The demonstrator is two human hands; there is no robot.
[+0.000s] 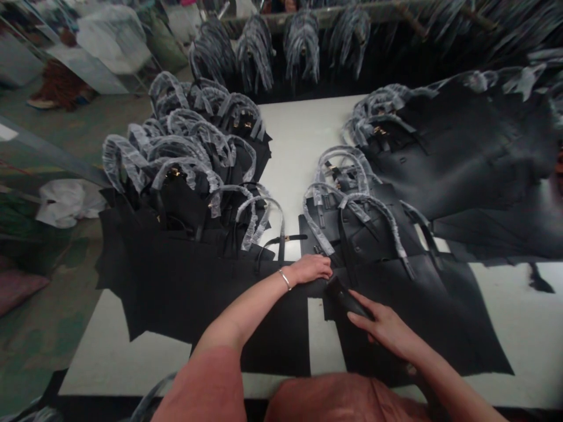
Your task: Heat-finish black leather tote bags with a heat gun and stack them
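Observation:
My left hand, with a bracelet on its wrist, rests at the inner edge of a black bag panel on the right. Its fingers are curled and pressed together; what lies in them is hidden. A black hand tool is in my right hand, its head close to my left fingertips. The tool's exact kind does not show. Just beyond my hands, a plastic-wrapped bag handle arches over the panel. A thin black strap with a gold buckle lies to the left of it.
Black bag pieces with wrapped handles are heaped at the left of the white table. More black panels cover the right. Bundles of wrapped handles hang on a rack behind. A white plastic bag lies beyond the left edge.

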